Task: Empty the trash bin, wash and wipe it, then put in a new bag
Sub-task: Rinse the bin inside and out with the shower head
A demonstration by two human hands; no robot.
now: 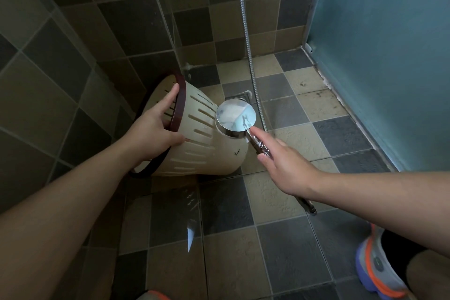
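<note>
Trash bin being rinsed on the shower floor.

The empty trash bin (204, 134) is tilted on its side on the tiled floor (304, 139), gripped at the dark rim by the left hand (155, 126); the shower head (235, 118) is held over its base by the right hand (282, 165). Washing appears underway; wiping and bagging remain. Movement is hemmed by the wall corner at left; open floor is left toward the blue door (389, 56).

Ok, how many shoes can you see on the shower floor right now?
2. One grey shoe with orange and purple trim at the lower right, and an orange-edged shoe tip just showing at the bottom edge, mostly out of frame.
</note>
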